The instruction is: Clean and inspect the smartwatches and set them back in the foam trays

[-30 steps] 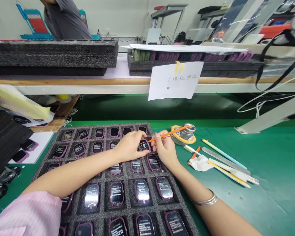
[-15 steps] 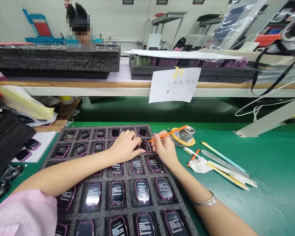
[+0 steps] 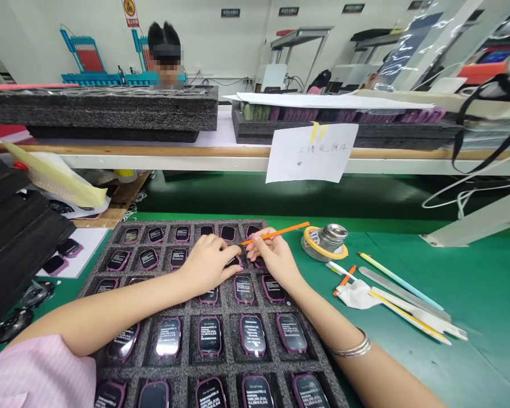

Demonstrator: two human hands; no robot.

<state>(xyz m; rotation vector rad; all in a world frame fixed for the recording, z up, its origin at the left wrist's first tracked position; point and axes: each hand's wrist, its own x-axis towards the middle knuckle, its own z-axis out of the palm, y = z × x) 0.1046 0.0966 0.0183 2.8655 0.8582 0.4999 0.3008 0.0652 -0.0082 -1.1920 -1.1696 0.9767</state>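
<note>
A black foam tray [image 3: 226, 362] lies on the green table, its square pockets holding several purple-framed smartwatches [image 3: 209, 335], many with lit text on their screens. My left hand [image 3: 208, 262] reaches over the upper rows, thumb and fingers closed round the edges of one smartwatch [image 3: 235, 261] in the second row. Pinched in my right hand [image 3: 273, 256] is a slim orange stick [image 3: 291, 229], its pointed tip beside that watch's upper edge. Another watch in the pocket to the right is partly covered by my right hand.
Right of the tray stand a metal-topped glass bottle [image 3: 334, 235] with a yellow ring [image 3: 340, 253], several slim tools [image 3: 403, 280] and a white crumpled wipe [image 3: 357, 293]. Stacked black foam [image 3: 21, 226] stands left. A shelf [image 3: 212, 163] crosses behind; a person [image 3: 165, 48] is beyond it.
Both hands have shifted left along the second row, from the end pocket's watch to the one beside it. The orange stick has moved with my right hand. The camera view has turned slightly left.
</note>
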